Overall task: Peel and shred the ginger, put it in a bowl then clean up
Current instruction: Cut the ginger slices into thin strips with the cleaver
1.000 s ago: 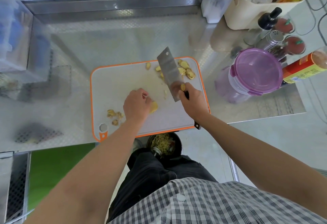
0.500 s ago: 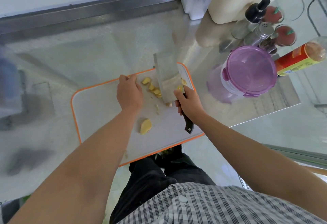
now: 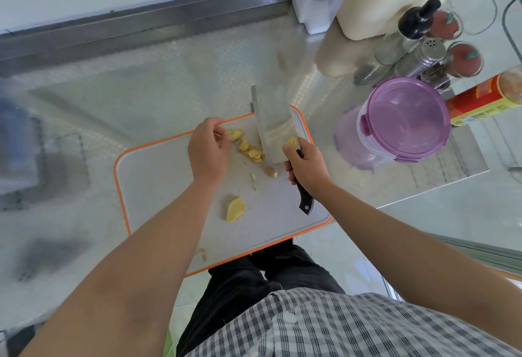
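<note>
1. Several ginger slices (image 3: 250, 150) lie overlapped in a row at the far right of the cutting board (image 3: 158, 176), just beside the blade of the cleaver (image 3: 271, 128); one thicker ginger chunk (image 3: 235, 209) sits apart, nearer you
2. Your left hand (image 3: 207, 150) has its fingers curled, the tips pinching the slice at the row's far end
3. Your right hand (image 3: 306, 164) is wrapped round the cleaver where handle meets blade
4. Expect the slices to be light, stiff and damp, likely to slide and cling to steel; stack them flat and press from above with tucked fingertips
5. Take the chunk by its sides, flat face down, so it cannot roll
</note>
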Available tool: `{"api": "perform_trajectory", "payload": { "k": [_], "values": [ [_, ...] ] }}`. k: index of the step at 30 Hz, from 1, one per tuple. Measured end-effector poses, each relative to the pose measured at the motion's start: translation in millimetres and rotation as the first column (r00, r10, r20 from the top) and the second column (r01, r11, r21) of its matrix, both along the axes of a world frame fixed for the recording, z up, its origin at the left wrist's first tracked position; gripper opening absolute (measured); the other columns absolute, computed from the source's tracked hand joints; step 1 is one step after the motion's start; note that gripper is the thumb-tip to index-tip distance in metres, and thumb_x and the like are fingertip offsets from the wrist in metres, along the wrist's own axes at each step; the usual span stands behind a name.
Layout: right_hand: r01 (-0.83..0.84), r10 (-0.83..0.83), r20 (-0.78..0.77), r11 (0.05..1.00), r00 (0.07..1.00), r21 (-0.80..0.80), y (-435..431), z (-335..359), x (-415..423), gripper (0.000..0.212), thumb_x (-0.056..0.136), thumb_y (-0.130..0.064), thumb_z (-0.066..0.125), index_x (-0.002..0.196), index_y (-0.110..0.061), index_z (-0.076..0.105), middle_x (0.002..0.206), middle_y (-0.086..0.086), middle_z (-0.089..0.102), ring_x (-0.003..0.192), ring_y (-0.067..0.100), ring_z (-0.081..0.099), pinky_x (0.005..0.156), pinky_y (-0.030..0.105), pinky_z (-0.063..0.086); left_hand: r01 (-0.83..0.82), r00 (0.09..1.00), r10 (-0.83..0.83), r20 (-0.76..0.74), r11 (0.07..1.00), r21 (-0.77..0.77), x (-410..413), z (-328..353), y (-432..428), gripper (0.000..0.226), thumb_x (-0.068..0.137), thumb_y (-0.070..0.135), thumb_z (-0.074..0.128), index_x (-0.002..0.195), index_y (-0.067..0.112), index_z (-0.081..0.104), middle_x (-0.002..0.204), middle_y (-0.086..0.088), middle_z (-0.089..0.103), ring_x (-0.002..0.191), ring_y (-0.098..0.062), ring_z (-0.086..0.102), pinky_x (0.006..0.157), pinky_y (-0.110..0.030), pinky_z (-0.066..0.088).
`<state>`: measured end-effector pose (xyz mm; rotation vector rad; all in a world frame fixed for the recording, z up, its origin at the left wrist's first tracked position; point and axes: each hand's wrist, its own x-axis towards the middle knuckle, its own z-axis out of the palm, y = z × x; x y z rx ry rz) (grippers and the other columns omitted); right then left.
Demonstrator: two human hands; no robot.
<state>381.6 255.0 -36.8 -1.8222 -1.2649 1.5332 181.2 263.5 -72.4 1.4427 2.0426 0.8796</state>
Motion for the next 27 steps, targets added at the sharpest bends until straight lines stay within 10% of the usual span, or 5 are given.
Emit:
{"api": "perform_trajectory", "payload": {
  "k": [9,18,27],
  "values": [
    [-0.001,0.002,0.02,1.0,1.0,-0.023,-3,0,4,0.025,0.095,-0.026,0.047,0.098,-0.002,0.052,0.062,0.005,0.053,0.047,0.018,0.048,0.048,0.03,0.045,0.034,0.98,-0.042,-0.196,0.998,-0.046,14,6,6,0.023,0.083,0.015,0.068,0.106,0.02,0.064,0.093,0.007,0.066,0.098,-0.019,0.05,0.067,-0.021,0.028],
    [-0.073,0.073,0.048,0.997,0.996,0.005,-9,4,4,0.027,0.094,-0.028,0.048,0.09,-0.002,0.048,0.061,0.004,0.054,0.045,0.017,0.048,0.048,0.031,0.046,0.074,0.977,-0.087,-0.193,0.995,-0.072,9,10,-6,0.024,0.088,0.023,0.064,0.111,0.015,0.064,0.109,-0.007,0.057,0.108,-0.025,0.05,0.078,-0.035,0.043],
    [-0.481,0.405,0.331,0.855,0.852,0.192,-34,6,-11,0.027,0.095,-0.03,0.049,0.075,-0.013,0.041,0.058,0.013,0.049,0.051,0.033,0.046,0.046,0.04,0.037,0.051,0.978,-0.08,-0.194,0.988,-0.148,-7,15,-87,0.017,0.09,0.032,0.059,0.088,0.016,0.064,0.084,-0.001,0.059,0.075,-0.025,0.059,0.066,-0.034,0.046]
  ]
}}
